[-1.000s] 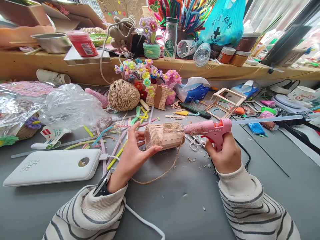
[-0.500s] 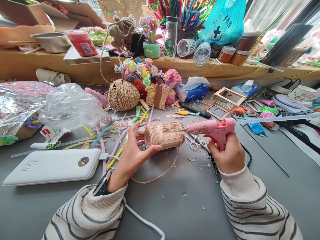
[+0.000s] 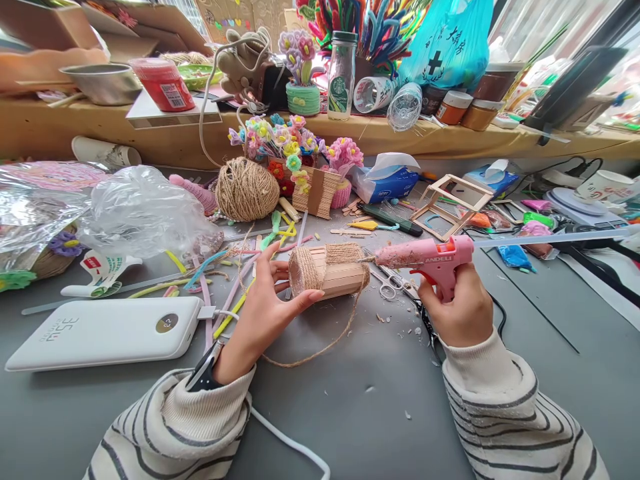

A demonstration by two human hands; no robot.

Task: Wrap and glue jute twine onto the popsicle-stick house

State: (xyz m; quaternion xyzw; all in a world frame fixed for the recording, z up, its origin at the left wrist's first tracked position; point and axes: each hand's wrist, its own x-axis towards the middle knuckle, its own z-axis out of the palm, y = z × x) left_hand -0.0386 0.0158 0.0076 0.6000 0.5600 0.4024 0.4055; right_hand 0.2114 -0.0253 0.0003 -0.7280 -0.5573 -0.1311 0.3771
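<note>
My left hand [image 3: 273, 300] is closed around the near end of a cylinder of wooden sticks [image 3: 345, 270] lying on its side, thumb along the front and fingers behind. Jute twine [image 3: 313, 273] wraps its left end and part of its top, and a loose tail [image 3: 320, 353] of twine loops down onto the table. A pink hot glue gun [image 3: 430, 257] is gripped in my right hand [image 3: 463, 307], its nozzle at the cylinder's right end by the twine. A long clear glue stick [image 3: 555, 239] juts from the gun's back.
Scissors [image 3: 389, 285] lie just behind the gun. A white power bank [image 3: 105, 333] with a cable sits at the left. Beyond are a twine ball [image 3: 247, 190], pipe-cleaner flowers [image 3: 285, 143], a blue tissue pack [image 3: 387, 179] and a wooden stick frame [image 3: 450, 203].
My right hand and the glue gun have shifted very slightly to the right. My left hand and the cylinder stay in place.
</note>
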